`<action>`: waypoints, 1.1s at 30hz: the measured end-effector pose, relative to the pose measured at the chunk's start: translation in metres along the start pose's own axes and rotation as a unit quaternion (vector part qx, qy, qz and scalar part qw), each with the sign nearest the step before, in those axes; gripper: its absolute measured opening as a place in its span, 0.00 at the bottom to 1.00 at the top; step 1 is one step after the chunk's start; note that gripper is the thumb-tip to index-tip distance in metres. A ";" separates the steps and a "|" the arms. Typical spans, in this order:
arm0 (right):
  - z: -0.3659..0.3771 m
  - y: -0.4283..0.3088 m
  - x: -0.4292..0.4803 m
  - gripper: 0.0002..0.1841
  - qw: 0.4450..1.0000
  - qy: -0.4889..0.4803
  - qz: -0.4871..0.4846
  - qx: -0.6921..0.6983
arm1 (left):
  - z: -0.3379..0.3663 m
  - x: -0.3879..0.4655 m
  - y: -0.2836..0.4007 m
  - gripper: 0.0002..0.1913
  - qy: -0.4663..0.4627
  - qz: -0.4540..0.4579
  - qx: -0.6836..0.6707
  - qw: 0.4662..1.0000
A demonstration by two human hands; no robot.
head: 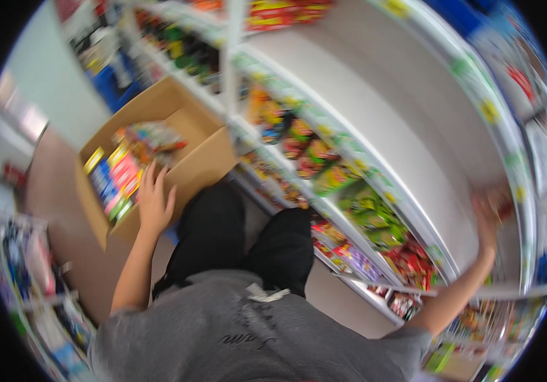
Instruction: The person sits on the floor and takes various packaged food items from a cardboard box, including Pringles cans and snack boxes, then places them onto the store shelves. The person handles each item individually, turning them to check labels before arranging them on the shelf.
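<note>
An opened cardboard box (201, 162) stands at the left, with blue, pink and yellow packets (113, 176) and a clear plastic bag of snacks (154, 136) inside. My left hand (155, 198) rests at the box's near edge, fingers spread beside the packets; nothing shows in its grip. At the far right, my right arm reaches onto a wide white shelf (369, 110). There my right hand (485, 217) is at a blurred reddish-brown packet (503, 205); blur hides whether the fingers close on it.
Lower shelves hold green packets (373, 217), red packets (414, 262) and purple packets (357, 260). Red and yellow packets (287, 14) lie at the top. A white shelf post (233, 62) rises beside the box. Another stocked rack (39, 286) stands at the lower left, and a blue container (113, 88) behind the box.
</note>
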State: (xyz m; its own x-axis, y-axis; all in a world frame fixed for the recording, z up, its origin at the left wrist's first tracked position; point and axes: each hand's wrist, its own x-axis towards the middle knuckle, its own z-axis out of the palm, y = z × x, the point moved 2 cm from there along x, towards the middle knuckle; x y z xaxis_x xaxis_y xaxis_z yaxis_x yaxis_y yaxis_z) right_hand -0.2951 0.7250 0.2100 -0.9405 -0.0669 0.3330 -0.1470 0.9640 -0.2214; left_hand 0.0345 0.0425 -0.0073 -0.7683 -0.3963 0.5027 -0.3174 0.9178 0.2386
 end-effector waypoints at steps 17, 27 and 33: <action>0.216 -0.331 -0.268 0.22 0.654 -0.457 0.124 0.590 | 0.130 0.109 -0.149 0.17 -0.174 -0.153 0.221 0.947; 0.212 -0.349 -0.279 0.21 0.573 -0.522 0.150 0.613 | 0.221 0.140 -0.197 0.10 -0.294 -0.101 0.431 0.847; 0.210 -0.336 -0.258 0.22 0.585 -0.469 0.153 0.643 | 0.051 0.192 -0.116 0.05 -0.066 0.097 0.327 0.938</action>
State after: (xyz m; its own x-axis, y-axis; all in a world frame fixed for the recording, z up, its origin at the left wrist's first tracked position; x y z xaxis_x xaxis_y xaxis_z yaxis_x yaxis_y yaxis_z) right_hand -0.0671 0.3643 0.0053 -0.6479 -0.6360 -0.4192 0.5314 0.0168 -0.8469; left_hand -0.1050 -0.1384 0.0189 -0.8950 -0.2531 0.3672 -0.4043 0.8081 -0.4283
